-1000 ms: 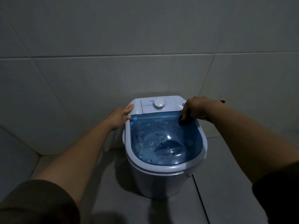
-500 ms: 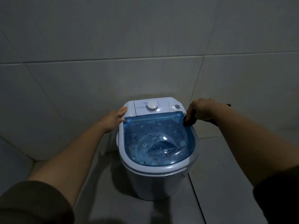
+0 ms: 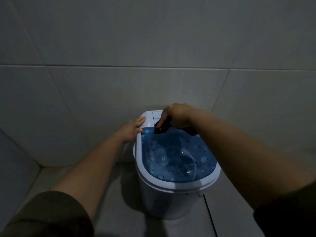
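A small white washing machine (image 3: 164,200) stands on the floor against the tiled wall, its translucent blue lid (image 3: 176,156) down. My left hand (image 3: 132,130) rests with straight fingers on the machine's back left corner, the thumb at the lid's edge. My right hand (image 3: 176,115) is over the white control panel (image 3: 156,115) at the back and grips a dark object (image 3: 162,126), whose end touches the lid's back edge. Another dark part shows under my right wrist. The dial is hidden under that hand.
Grey tiled walls (image 3: 153,48) close in behind and to the left, meeting in a corner (image 3: 40,166) at the lower left. Grey floor tiles (image 3: 119,202) surround the machine, with a dark joint (image 3: 209,214) running along its right side.
My right hand has moved left from the lid's right back corner to over the control panel, carrying the dark object. My left hand stays at the back left corner. The view has shifted.
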### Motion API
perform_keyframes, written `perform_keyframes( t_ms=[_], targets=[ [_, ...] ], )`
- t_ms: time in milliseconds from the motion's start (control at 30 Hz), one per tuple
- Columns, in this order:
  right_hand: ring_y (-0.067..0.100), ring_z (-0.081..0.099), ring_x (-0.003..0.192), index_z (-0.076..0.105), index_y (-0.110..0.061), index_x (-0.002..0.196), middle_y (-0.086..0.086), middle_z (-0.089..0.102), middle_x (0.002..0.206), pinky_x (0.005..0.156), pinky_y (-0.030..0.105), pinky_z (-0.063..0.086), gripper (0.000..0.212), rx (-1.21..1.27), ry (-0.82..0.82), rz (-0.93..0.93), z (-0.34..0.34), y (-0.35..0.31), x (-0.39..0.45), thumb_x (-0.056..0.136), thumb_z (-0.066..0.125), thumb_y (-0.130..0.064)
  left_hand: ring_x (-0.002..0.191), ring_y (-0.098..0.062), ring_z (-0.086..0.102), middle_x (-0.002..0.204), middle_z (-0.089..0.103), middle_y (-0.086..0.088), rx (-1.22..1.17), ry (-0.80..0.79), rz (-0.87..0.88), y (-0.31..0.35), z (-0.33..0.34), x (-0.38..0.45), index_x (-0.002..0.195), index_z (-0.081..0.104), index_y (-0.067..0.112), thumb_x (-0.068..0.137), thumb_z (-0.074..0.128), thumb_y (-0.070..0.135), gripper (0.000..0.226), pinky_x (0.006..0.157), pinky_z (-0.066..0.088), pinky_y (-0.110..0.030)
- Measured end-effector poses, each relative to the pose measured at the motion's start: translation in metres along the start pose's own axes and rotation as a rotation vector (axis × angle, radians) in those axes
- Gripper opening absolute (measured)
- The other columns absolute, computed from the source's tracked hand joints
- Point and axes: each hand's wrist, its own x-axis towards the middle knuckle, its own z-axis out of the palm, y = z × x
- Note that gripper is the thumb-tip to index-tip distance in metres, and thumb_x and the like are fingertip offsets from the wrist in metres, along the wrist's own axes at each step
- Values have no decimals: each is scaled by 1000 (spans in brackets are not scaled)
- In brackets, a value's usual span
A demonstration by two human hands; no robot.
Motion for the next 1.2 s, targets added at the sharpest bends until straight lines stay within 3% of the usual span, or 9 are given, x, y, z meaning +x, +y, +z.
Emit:
perform_keyframes(
  t_ms=[133,267,400,500,733,900,1033,1200],
  targets=[
    [18,56,116,67,-50,111,-10,59,132,101,29,42,41,-103,-36,-109,5,-27,13,88,54,-18,148,-28,8,160,10,-4,-42,-17,31,-1,0,1,149,18,16,98,43,14,58,122,7,-41],
    [19,53,119,65,-51,112,-8,58,134,103,31,40,42,-150,-74,-131,10,-39,17,90,54,-18,148,-29,10,159,12,-1,-73,-34,37,-8,0,5,149,21,22,96,46,16,58,122,7,-45],
    [20,40,133,62,-51,116,-9,48,143,114,45,21,53,-165,-137,-123,13,-47,16,91,45,-8,148,-29,10,159,13,4,-79,-30,50,-12,3,8,148,22,28,96,47,20,58,121,6,-51],
    [20,36,136,61,-51,117,-7,48,144,115,48,14,51,-190,-162,-119,16,-51,17,93,43,-11,148,-29,9,159,11,6,-47,-23,44,-11,3,7,148,19,30,97,45,24,57,120,9,-53],
    [20,37,135,62,-49,117,-6,50,141,113,49,16,43,-242,-183,-122,24,-53,19,94,46,-16,148,-32,3,159,9,12,-11,-7,8,-9,4,6,148,16,37,98,40,24,56,117,11,-58],
    [18,39,131,67,-47,111,-7,54,136,112,44,17,40,-221,-166,-104,26,-47,18,91,50,-16,148,-31,4,159,10,11,-15,9,-5,-7,5,5,148,16,35,98,41,23,57,118,12,-56],
    [18,43,124,68,-47,104,-7,57,130,103,38,26,31,-218,-154,-64,26,-34,12,90,54,-23,148,-30,4,159,11,9,-6,16,-20,-5,6,5,148,17,33,98,42,22,57,119,12,-53],
    [18,46,120,68,-46,102,-4,60,124,100,37,25,34,-191,-142,-22,27,-16,1,88,54,-19,148,-29,4,160,10,5,4,27,-48,5,5,4,150,16,26,97,44,28,59,121,10,-48]
  ],
)
